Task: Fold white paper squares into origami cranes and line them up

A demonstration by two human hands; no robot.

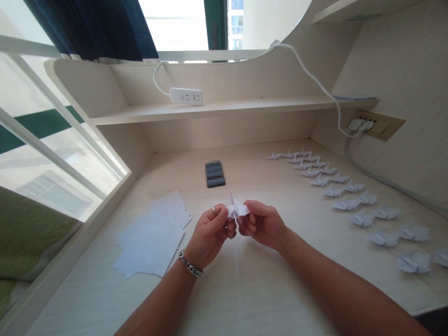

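Between my two hands, above the middle of the desk, is a white folded paper crane [236,211] with a thin point sticking up and a wing out to each side. My left hand [212,231], with a ring and a chain bracelet, pinches the left wing between thumb and fingers. The right wing is gripped by the thumb and fingers of my right hand [264,224]. Curled fingers partly hide the crane's underside. To the left lies a loose pile of white paper sheets [150,238]. Several finished paper cranes [345,204] stand in rows on the right.
A dark phone-like object [214,174], blurred, lies beyond my hands. On the shelf [238,108] at the back rests a white power strip [186,96]. A white cable [315,77] runs down to a wall socket [376,125] at right. White rails [66,112] border the left side.
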